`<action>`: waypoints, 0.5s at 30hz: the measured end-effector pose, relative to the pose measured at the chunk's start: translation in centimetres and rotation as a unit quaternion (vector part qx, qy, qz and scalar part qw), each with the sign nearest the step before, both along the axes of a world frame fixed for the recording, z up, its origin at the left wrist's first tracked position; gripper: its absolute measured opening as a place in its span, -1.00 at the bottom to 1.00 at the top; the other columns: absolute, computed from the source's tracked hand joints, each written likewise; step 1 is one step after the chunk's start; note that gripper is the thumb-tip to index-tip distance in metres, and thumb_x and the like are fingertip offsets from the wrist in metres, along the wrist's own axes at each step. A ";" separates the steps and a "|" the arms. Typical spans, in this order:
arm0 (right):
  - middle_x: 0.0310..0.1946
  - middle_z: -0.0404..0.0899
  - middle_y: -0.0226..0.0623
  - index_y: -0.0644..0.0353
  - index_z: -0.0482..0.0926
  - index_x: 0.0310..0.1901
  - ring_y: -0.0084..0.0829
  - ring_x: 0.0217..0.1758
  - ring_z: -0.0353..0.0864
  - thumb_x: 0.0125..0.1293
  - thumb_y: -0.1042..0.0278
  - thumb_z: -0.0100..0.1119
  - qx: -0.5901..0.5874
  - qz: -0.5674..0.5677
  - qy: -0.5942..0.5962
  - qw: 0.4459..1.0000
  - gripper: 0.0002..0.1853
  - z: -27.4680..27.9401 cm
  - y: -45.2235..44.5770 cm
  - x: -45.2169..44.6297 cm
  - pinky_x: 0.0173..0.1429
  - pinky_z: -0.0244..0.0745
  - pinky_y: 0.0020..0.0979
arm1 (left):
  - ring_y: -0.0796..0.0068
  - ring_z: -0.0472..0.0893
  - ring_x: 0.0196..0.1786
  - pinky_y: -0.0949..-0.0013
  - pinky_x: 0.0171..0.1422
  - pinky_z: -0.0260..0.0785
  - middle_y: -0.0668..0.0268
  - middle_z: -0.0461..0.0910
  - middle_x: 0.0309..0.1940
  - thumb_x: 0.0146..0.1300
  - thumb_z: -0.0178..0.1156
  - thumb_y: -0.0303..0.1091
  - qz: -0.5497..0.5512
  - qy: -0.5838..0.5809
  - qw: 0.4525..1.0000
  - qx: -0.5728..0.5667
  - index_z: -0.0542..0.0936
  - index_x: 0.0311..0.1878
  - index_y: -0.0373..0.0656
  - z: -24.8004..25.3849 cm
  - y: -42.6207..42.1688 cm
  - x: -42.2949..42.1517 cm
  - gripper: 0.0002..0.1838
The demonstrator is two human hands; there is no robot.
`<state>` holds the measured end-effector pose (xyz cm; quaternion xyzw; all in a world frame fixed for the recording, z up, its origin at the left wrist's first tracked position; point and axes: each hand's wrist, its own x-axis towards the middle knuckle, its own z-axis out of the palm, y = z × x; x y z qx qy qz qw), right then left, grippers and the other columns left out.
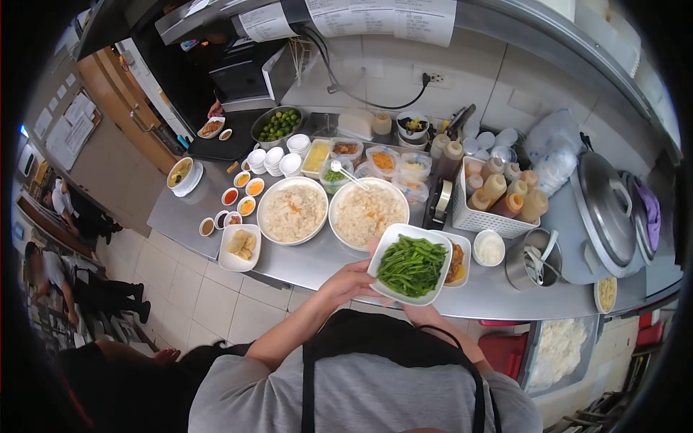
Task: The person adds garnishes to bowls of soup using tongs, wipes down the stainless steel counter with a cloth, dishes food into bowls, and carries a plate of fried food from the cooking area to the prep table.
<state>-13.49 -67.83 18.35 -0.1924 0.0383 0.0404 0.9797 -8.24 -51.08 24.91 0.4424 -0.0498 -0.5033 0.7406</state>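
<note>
Left hand (351, 283): your fingers pinch the left edge of the dish (393, 232).
Right hand (424, 315): beneath the dish's near edge; its grip is hidden, so I cannot tell.
Dish: one, full of greens (412, 265), held between your hands.
Bowls (292, 241): two, with rice (292, 209), ahead of your left hand.
Side dish (227, 261): one, pale pieces (242, 245), left of your left hand.
Pot (521, 273): one, holding utensils (538, 260), right of your right hand.

This is a commercial kitchen. Printed white paper slips (424, 22) hang above a silvery metal desk (177, 216) bearing round white food-filled bowls (290, 242).
</note>
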 end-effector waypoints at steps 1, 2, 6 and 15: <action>0.07 0.35 -0.16 0.21 0.23 0.15 -0.33 0.06 0.44 0.28 0.15 -0.09 0.010 0.001 0.007 1.000 -0.54 0.0 -0.1 -0.2 0.09 0.42 -0.32 | 0.25 0.52 -0.02 0.25 -0.01 0.47 0.11 0.41 0.04 0.10 -0.04 -0.60 0.006 0.002 1.000 -0.004 0.19 0.22 -0.31 -0.6 -0.5 0.3 -0.45; 0.06 0.36 -0.17 0.21 0.25 0.14 -0.34 0.05 0.44 0.28 0.15 -0.09 0.020 0.002 0.015 1.000 -0.55 0.2 -0.2 -0.4 0.09 0.42 -0.32 | 0.25 0.52 -0.02 0.25 -0.01 0.47 0.11 0.41 0.04 0.10 -0.04 -0.60 0.007 0.001 1.000 -0.003 0.19 0.22 -0.31 -0.7 -0.7 0.4 -0.45; 0.02 0.41 -0.18 0.24 0.29 0.10 -0.36 0.02 0.46 0.28 0.16 -0.08 0.058 0.004 0.051 0.997 -0.57 0.6 -1.0 -1.2 0.06 0.44 -0.35 | 0.28 0.54 -0.06 0.30 -0.06 0.50 0.11 0.44 -0.01 0.09 -0.09 -0.65 0.069 -0.053 0.995 0.037 0.23 0.21 -0.29 -0.5 -0.9 0.6 -0.47; -0.09 0.48 -0.26 0.24 0.33 0.05 -0.38 -0.05 0.50 0.29 0.25 -0.08 -0.069 -0.066 0.161 0.982 -0.65 0.5 -8.2 -3.3 0.05 0.44 -0.35 | 0.28 0.58 -0.14 0.37 -0.18 0.55 0.10 0.48 -0.05 0.02 -0.09 -0.70 0.092 -0.024 0.986 0.140 0.24 0.22 -0.26 -4.4 4.6 0.1 -0.41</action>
